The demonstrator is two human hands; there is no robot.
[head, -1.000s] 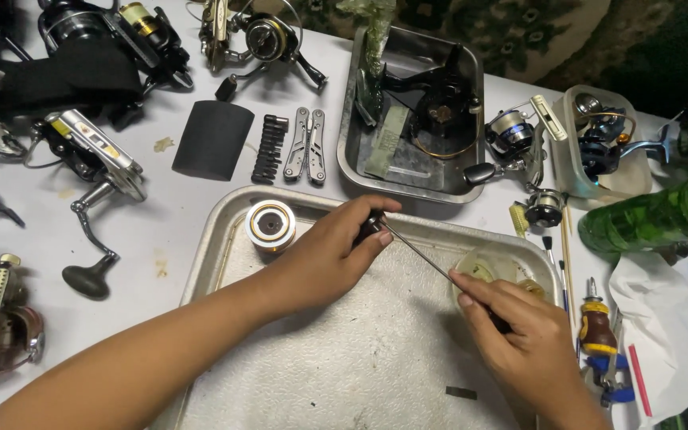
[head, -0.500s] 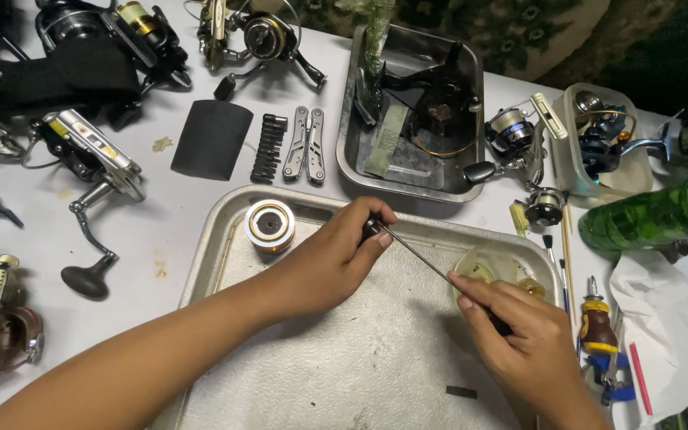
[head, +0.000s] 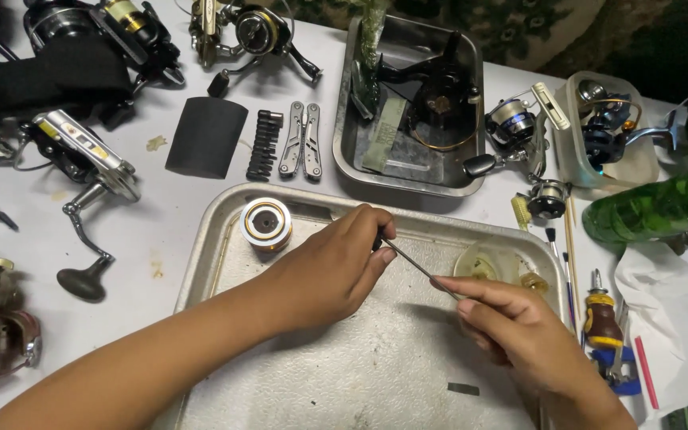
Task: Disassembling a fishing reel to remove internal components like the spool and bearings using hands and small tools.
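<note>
A white surface (head: 177, 199) crowded with fishing reels and tools spreads beneath 2 bare hands working over a large metal tray (head: 376, 382). The left hand (head: 336, 267) reaches in from the tray's lower left, its grip closed on a small dark part (head: 377, 239) at the upper end of a thin metal rod (head: 416, 267). The rod slants down and to the right above the tray's middle, and the right hand (head: 511, 326), coming up from the tray's lower right corner, pinches the rod's lower end between thumb and fingertips. The rod thus spans the short gap between the 2 grips, held clear of the tray floor.

A gold-and-silver spool (head: 266, 224) stands in the tray's upper left corner, just beside the left hand. A clear shallow dish (head: 491, 263) sits at the tray's upper right, near the right hand's fingertips. Just beyond the tray's far rim lie a folding multi-tool (head: 301, 150), a strip of driver bits (head: 265, 143) and a black foam pad (head: 205, 137). A second, smaller metal pan (head: 360, 95) holding a dark reel body sits above the tray's right half. A green bottle (head: 662, 209) lies to the tray's right, and a small screwdriver (head: 601, 318) rests off the tray's right rim.
</note>
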